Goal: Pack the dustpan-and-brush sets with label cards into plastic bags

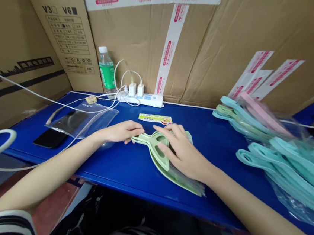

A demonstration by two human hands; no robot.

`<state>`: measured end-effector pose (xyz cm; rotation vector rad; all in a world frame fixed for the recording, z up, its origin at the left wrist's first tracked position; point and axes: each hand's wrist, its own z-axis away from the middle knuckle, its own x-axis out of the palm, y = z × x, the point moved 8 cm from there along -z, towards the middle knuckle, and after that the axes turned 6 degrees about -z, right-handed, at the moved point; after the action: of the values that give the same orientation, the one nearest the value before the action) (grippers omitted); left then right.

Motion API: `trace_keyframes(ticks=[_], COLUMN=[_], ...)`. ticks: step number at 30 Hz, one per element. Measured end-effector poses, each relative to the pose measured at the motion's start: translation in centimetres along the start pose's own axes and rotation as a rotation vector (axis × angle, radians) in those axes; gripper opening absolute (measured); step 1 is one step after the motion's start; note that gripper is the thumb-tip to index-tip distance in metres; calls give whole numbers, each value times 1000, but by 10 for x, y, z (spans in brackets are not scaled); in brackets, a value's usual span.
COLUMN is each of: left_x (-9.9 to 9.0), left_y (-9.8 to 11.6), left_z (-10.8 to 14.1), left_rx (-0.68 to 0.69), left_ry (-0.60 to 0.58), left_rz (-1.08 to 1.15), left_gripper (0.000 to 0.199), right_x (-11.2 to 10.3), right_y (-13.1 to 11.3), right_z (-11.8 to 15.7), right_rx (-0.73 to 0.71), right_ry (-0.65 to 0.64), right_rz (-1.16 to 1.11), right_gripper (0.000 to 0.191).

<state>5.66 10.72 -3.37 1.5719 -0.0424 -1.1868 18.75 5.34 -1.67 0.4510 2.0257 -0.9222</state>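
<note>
You're spreading your right hand (183, 150) flat on the pale green slotted plastic stack (154, 143) on the blue table (112, 169), your left hand (120, 131) curling at its narrow end, grip unclear; uneven pressure is risking the slippery pieces sliding apart.

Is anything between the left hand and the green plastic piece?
Nothing visible: the left hand meets the handle end of the pale green plastic piece, with the right hand lying on top.
</note>
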Motion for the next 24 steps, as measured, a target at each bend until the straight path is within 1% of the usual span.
trace_keyframes(ticks=[1,3,6,8,11,16,20,24], left_x=[1,2,6,11,14,14,14,13], left_y=[-1,-3,-5,-5,-8,-14,-14,-14], left_z=[0,1,1,1,0,-1,-1,-2], left_rx=[-9,-29,-53,-59,-76,-105,-107,-126], left_ry=[-19,-32,-58,-95,-114,-106,-98,-106], left_rz=[12,38,106,161,225,284,315,325], left_gripper=[41,43,47,49,50,53,50,51], right_x=[-2,2,15,21,23,24,22,22], right_y=[2,8,17,19,18,16,16,16], right_z=[0,2,6,7,7,7,8,8], right_rx=[-16,-29,20,51,68,68,38,39], right_ry=[-13,-92,-234,-268,-271,-263,-225,-217], right_rz=[33,77,54,32,46,73,79,91], right_gripper=[54,56,61,61,57,56,54,54])
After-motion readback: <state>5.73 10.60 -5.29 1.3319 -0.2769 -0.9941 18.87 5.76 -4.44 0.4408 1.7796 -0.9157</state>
